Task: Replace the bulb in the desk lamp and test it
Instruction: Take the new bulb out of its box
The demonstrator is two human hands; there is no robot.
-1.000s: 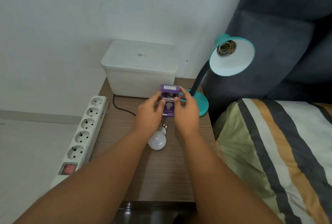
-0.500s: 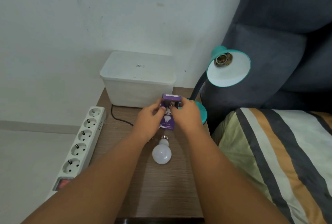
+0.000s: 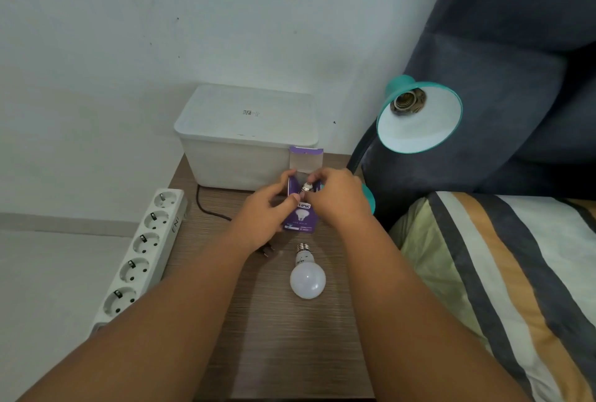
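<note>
A purple bulb box (image 3: pixel 302 217) stands upright on the wooden bedside table (image 3: pixel 283 343), its top flap folded open. My left hand (image 3: pixel 262 221) grips the box's left side. My right hand (image 3: pixel 338 196) pinches the metal screw base of the new bulb (image 3: pixel 307 188), which pokes out of the box top. A white bulb (image 3: pixel 307 275) lies on the table in front of the box, screw base pointing away from me. The teal desk lamp (image 3: pixel 419 117) leans over the table's right side with its socket (image 3: pixel 407 101) bare.
A white lidded plastic box (image 3: pixel 245 137) stands against the wall. A white power strip (image 3: pixel 142 250) lies along the table's left edge. The lamp's black cord (image 3: pixel 209 211) runs to a plug (image 3: pixel 267 251) lying by my left wrist. A striped bed (image 3: pixel 503 272) is on the right.
The box's top flap has swung fully open and my right fingers have closed on the new bulb's screw base. The view has tilted down a little.
</note>
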